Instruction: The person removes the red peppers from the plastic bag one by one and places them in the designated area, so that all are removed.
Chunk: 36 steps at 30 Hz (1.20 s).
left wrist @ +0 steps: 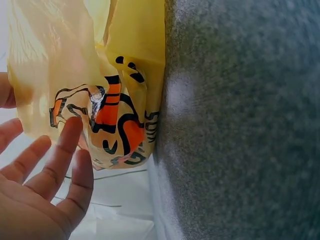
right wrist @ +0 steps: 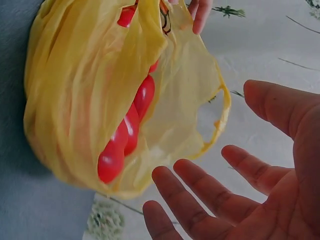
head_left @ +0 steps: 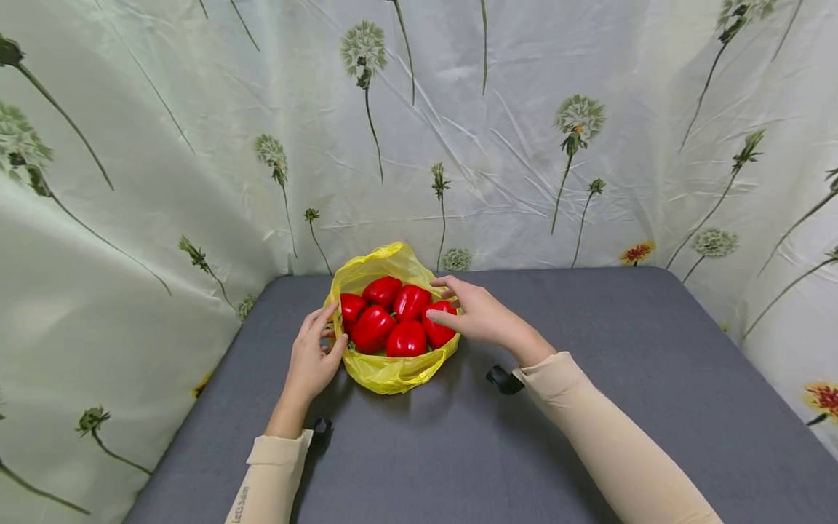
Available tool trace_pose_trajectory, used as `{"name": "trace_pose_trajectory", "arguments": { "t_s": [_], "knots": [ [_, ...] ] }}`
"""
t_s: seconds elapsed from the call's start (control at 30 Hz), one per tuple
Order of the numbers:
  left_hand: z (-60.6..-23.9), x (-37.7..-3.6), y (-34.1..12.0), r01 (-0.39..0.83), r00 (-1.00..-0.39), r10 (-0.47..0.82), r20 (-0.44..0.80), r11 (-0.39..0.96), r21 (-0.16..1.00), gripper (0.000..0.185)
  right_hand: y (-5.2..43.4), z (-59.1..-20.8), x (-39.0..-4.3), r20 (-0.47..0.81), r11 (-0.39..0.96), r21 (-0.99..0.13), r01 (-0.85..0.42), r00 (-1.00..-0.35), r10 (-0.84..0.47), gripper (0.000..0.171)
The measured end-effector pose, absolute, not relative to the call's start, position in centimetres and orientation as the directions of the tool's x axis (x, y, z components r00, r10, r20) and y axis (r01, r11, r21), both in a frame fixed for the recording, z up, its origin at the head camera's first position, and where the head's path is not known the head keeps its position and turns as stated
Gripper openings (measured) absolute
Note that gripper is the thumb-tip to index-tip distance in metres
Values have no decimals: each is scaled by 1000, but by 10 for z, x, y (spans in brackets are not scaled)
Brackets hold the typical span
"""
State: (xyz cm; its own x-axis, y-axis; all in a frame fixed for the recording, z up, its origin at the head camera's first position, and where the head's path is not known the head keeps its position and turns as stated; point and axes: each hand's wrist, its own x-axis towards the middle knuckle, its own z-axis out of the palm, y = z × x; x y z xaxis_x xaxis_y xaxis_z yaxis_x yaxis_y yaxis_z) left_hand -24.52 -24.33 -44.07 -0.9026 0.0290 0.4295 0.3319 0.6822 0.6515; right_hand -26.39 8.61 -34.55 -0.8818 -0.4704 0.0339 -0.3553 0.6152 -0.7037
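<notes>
Peppers [head_left: 393, 318] (all red) filled the yellow bag [head_left: 386, 371] on the grey table [head_left: 589, 407]. Left hand [head_left: 313, 358] touched its nine-o'clock side, fingers straight; right hand [head_left: 476, 314] hovered at three o'clock, fingers apart, gripping nothing.

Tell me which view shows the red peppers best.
The head view: all the red peppers lie exposed in the open yellow bag. The right wrist view shows some through the plastic; the left wrist view shows none.
</notes>
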Motion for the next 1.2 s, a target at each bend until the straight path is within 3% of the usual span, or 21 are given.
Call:
{"name": "trace_pose_trajectory", "arguments": {
  "t_s": [0.7, 0.87, 1.2],
  "knots": [
    [-443, -246, -244, 400, -866, 54, 497, 671, 624, 67, 57, -358, -288, -74, 660, -696, -283, -886, -457, 62],
    [-443, -247, -242, 404, -864, 53, 501, 668, 625, 69, 60, -360, -286, -72, 666, -711, -224, -920, -386, 60],
    [-445, -241, -243, 402, -861, 48, 506, 673, 621, 68, 55, -371, -286, -50, 765, -602, -229, -945, -322, 59]
  ]
}}
